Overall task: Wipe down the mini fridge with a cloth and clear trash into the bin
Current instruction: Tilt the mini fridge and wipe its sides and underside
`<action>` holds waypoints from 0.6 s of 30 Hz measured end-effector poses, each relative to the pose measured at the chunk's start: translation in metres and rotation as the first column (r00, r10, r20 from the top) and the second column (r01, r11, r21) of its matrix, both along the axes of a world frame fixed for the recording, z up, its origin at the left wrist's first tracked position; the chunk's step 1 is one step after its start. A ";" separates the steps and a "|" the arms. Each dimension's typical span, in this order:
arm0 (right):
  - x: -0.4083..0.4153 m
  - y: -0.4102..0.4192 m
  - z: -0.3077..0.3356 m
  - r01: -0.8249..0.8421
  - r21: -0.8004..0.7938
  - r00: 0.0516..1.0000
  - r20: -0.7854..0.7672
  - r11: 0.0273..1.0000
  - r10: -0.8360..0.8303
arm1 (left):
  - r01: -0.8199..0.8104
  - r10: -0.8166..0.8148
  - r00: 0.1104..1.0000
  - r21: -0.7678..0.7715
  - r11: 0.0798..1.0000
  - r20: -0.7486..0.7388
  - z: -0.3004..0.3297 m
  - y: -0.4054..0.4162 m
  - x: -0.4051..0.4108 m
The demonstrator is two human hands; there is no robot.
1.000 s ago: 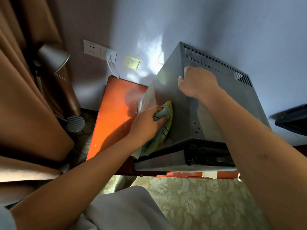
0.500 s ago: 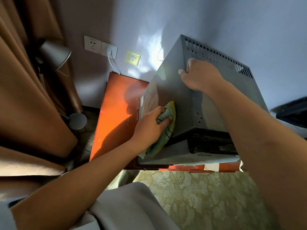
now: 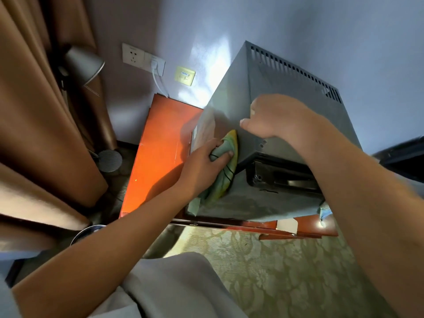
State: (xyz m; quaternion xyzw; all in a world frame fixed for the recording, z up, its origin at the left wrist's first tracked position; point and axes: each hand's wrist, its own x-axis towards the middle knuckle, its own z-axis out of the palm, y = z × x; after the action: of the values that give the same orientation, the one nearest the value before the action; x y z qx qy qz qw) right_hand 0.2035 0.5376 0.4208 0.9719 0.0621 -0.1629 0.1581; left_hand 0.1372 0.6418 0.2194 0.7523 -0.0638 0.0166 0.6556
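Note:
The grey mini fridge (image 3: 231, 97) is tipped, its vented back facing up, resting on an orange-red wooden cabinet (image 3: 160, 145). My left hand (image 3: 204, 164) grips a bunched green and yellow cloth (image 3: 226, 173) against the fridge's left front corner edge. My right hand (image 3: 273, 118) is over the top edge of the fridge's grey panel; its fingers curl down over the edge, thumb sticking out to the left. A dark recess (image 3: 282, 177) shows in the fridge's underside below my right wrist. No bin or trash is clearly seen.
Brown curtains (image 3: 41, 125) hang at the left with a grey lamp (image 3: 82, 65) and its round base (image 3: 109, 160). Wall sockets (image 3: 143, 59) with a white plug sit above the cabinet. Patterned green carpet (image 3: 263, 267) lies below. A dark object (image 3: 403, 154) sits at the right edge.
My left hand has slid the cloth slightly toward the fridge's corner edge. My right hand has shifted down and left along the top panel. The view has moved a little.

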 end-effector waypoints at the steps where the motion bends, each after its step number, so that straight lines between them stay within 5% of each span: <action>1: -0.005 0.001 0.000 0.012 -0.010 1.000 -0.026 1.000 -0.012 | -0.007 0.007 0.999 0.015 1.000 -0.047 -0.009 0.001 -0.004; 6: -0.028 0.001 -0.011 -0.013 -0.019 1.000 -0.010 1.000 0.012 | 0.064 0.005 0.952 0.218 0.974 -0.305 -0.058 0.008 -0.036; 14: -0.036 0.001 -0.014 -0.068 0.018 0.997 0.043 0.998 0.067 | -0.111 0.110 0.994 -0.027 0.993 -0.024 0.007 -0.008 -0.036; 18: -0.042 0.003 -0.013 -0.066 0.024 0.995 0.079 0.998 0.063 | -0.141 0.136 0.982 -0.032 0.989 -0.128 -0.019 -0.011 -0.034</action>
State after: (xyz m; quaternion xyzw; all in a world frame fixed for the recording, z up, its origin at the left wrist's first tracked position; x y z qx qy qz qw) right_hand 0.1610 0.5405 0.4080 0.9770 0.0893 -0.1187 0.1529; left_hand 0.1034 0.6310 0.2000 0.7410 0.0304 0.0164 0.6706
